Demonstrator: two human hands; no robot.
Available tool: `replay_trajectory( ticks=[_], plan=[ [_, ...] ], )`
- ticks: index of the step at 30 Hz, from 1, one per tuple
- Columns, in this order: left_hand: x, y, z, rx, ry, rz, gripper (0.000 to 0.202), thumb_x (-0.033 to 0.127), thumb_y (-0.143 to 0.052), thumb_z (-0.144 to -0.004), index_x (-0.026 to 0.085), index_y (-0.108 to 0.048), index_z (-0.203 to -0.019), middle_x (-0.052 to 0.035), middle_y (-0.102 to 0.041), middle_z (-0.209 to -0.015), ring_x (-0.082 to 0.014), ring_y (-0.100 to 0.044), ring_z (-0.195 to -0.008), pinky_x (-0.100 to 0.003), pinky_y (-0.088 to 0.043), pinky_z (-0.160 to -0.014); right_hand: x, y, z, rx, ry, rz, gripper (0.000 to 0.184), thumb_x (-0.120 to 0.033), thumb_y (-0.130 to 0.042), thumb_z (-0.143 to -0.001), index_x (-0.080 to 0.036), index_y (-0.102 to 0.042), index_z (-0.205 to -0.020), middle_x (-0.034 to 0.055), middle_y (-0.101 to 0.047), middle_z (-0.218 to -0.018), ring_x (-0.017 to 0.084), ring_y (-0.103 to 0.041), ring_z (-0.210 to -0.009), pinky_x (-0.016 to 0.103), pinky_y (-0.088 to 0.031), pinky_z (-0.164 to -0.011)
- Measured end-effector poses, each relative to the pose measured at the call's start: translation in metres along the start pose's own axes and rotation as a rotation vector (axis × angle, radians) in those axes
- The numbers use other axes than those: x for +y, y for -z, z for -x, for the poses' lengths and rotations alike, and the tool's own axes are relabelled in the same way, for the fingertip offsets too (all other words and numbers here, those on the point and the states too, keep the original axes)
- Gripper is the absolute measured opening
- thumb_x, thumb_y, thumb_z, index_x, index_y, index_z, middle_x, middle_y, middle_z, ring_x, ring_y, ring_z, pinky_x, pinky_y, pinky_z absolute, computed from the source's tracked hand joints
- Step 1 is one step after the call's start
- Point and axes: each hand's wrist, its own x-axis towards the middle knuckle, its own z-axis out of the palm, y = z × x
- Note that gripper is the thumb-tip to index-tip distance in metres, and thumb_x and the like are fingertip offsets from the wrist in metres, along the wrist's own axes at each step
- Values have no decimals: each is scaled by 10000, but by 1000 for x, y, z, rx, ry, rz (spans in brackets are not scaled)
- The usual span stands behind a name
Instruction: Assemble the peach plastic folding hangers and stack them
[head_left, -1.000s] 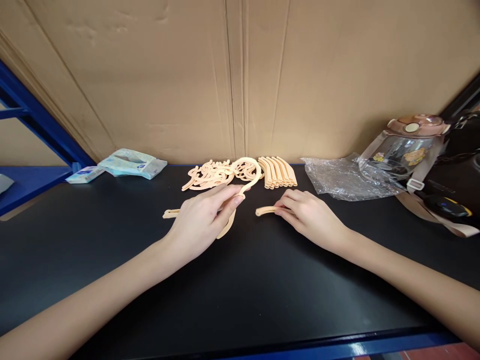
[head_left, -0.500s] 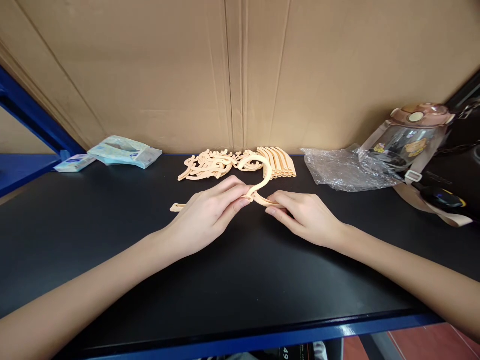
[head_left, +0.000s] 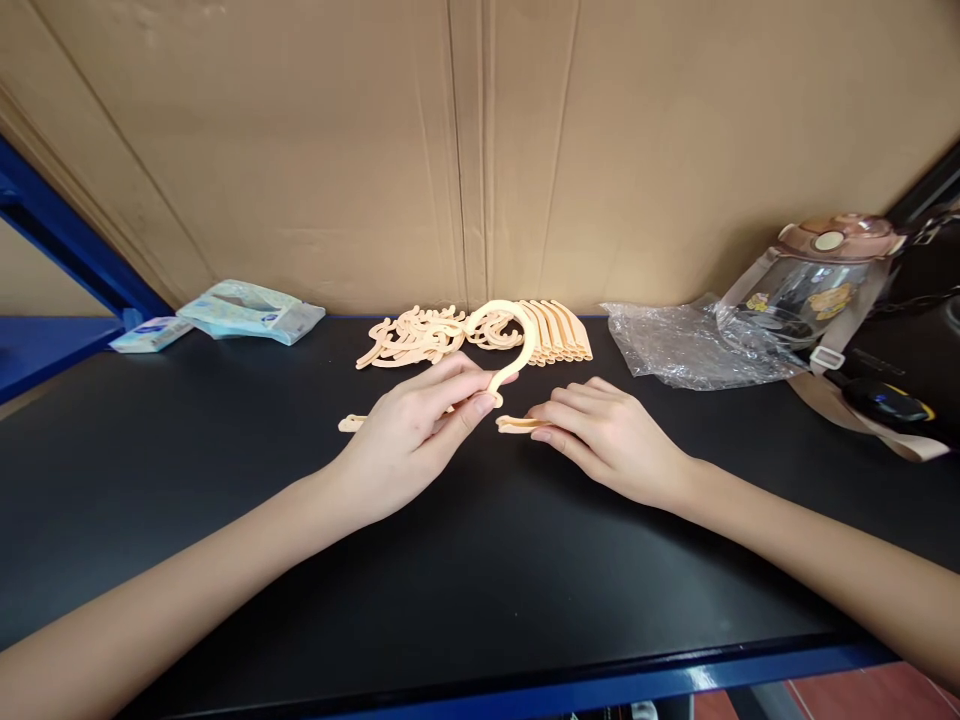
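Above the table's middle, my left hand (head_left: 420,425) is closed, pinching the lower end of a cream hanger hook (head_left: 525,345) between thumb and fingers. The hook's curve stands up and opens to the left. From under the same hand, the end of a cream hanger arm (head_left: 351,424) pokes out at the left; whether it joins the hook is hidden. My right hand (head_left: 607,435) is closed around another hanger arm (head_left: 517,425), whose free end points at the left hand. A small gap lies between this arm and the hook.
Behind the hands lie a loose pile of cream hooks (head_left: 412,335) and a neat row of hanger arms (head_left: 562,335) on the black table (head_left: 465,590). Tissue packs (head_left: 255,308) lie left; a clear plastic bag (head_left: 667,345) and a strapped bottle (head_left: 817,280) are at right. Cardboard (head_left: 300,140) stands behind.
The right hand's hanger arm touched or overlapped the hook's lower end before; now it is apart, slightly lower and to the right. The hook has shifted a little left and down.
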Motion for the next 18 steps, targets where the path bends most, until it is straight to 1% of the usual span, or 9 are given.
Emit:
replay_trajectory(
  ticks=[3,6,8,10,13,15,18],
  plan=[
    [2,2,-1,-26,62,41,296,318,-380,-1002,183,-642,-975,8,-482,-804,-137,-522,-775,-266,-415,-741,0,1,-2,9,13,63,305,-316,-371,-1015,-184,-645,-1036,33,-651,-820,173,-559,-794,344,-329,-827],
    [2,4,-2,-62,98,116,374,345,-366,-1003,177,-624,-790,9,-447,-775,-137,-518,-754,-276,-432,-741,0,1,-2,8,-24,60,300,-325,-379,-1012,-205,-650,-1059,30,-646,-831,175,-542,-809,356,-321,-851],
    [1,4,-3,-80,110,153,395,349,-373,-999,173,-598,-725,3,-461,-793,-136,-517,-755,-281,-441,-749,0,2,-2,1,-39,44,298,-331,-385,-1010,-213,-650,-1073,29,-649,-835,174,-540,-810,356,-324,-853],
    [0,3,-4,-98,121,172,356,346,-395,-991,173,-619,-774,-8,-500,-844,-133,-514,-750,-273,-444,-715,0,2,-2,7,-41,24,287,-331,-398,-1007,-217,-654,-1069,26,-655,-837,171,-543,-806,352,-327,-851],
    [0,3,-4,-146,162,236,311,359,-421,-980,170,-653,-899,-23,-525,-892,-113,-502,-689,-239,-428,-584,1,2,-1,44,-20,-9,266,-325,-421,-1000,-215,-661,-1027,19,-664,-837,163,-540,-795,342,-327,-845],
    [0,4,-4,-181,195,307,316,379,-428,-974,164,-658,-946,-26,-527,-878,-103,-487,-646,-219,-410,-513,1,2,0,78,2,-14,248,-320,-439,-995,-209,-660,-1020,14,-663,-825,160,-537,-788,341,-325,-846],
    [1,7,-4,-272,236,388,337,401,-428,-967,163,-665,-991,-19,-528,-804,-114,-492,-648,-202,-420,-487,0,2,1,134,40,8,219,-298,-463,-988,-197,-652,-1034,8,-660,-806,151,-546,-775,339,-325,-842]
  ],
)
